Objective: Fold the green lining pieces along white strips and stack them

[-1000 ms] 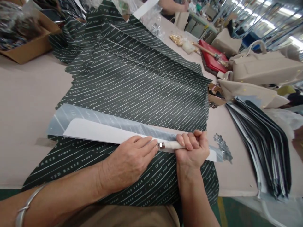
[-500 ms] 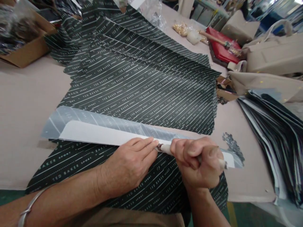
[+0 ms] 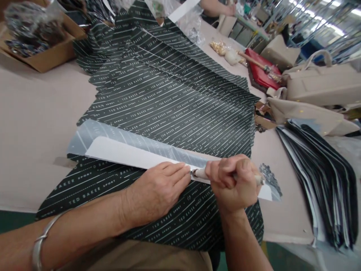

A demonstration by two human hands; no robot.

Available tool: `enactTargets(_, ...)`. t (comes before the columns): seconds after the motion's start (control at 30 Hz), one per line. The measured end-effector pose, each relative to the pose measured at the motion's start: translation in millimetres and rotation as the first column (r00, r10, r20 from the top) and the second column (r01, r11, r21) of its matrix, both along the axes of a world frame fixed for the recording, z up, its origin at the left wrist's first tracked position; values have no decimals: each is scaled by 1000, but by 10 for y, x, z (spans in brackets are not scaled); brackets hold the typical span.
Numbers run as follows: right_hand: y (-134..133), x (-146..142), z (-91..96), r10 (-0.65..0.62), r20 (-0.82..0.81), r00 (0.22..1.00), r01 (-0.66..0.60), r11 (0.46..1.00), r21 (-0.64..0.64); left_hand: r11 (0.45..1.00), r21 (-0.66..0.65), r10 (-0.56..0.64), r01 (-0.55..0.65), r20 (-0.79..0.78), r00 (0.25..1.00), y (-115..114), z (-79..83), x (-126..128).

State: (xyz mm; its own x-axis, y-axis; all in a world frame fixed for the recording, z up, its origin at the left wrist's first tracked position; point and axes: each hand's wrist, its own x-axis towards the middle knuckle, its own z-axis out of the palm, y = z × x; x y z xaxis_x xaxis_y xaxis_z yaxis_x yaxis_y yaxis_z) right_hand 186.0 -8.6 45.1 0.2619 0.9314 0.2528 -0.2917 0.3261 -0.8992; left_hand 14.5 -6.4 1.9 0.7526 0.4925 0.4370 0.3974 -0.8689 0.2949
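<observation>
My left hand [image 3: 166,188] lies with fingers stretched out on the lower edge of a long white template strip [image 3: 121,150]. Its fingertips are close to the metal tip of a white-handled tool [image 3: 200,173]. My right hand [image 3: 232,182] is wrapped round that tool's handle, which sticks out at both sides of the fist. The tip meets the strip's lower edge beside my left fingertips; the exact contact is too small to tell. Under the strip lies a bluish translucent sheet [image 3: 135,138]. Dark striped lining fabric [image 3: 180,105] with printed lettering spreads beyond it and towards my lap.
A cardboard box [image 3: 53,56] with plastic-wrapped items stands at the far left. On the right lie a stack of dark folded pieces [image 3: 324,177], small metal parts [image 3: 269,175], beige bags [image 3: 313,82] and a red item [image 3: 261,69]. Another person's arm [image 3: 217,7] shows at the top.
The view has shifted slightly, bringing another person's arm in at the top. Both hands keep their hold and place at the strip, with the tool's tip still by my left fingertips.
</observation>
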Motion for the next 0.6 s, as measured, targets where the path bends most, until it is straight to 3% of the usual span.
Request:
enactTargets(0.17, 38, 77, -19, -42, -75, 996, 37, 996, -76, 1000, -12, -9, 9, -10, 1000, 4, -17, -11)
enactTargets(0.43, -58, -89, 91, -17, 86, 996, 28, 991, -130, 999, -32, 1, -2, -32, 999, 4, 4, -13)
enactTargets(0.53, -40, -100, 134, 25, 271, 962, 12, 991, -134, 999, -53, -10, 8, -21, 1000, 4, 5, -16)
enactTargets(0.6, 6, -120, 171, 111, 494, 862, -73, 993, -96, 996, -84, -12, 11, -13, 1000, -2, -10, -17)
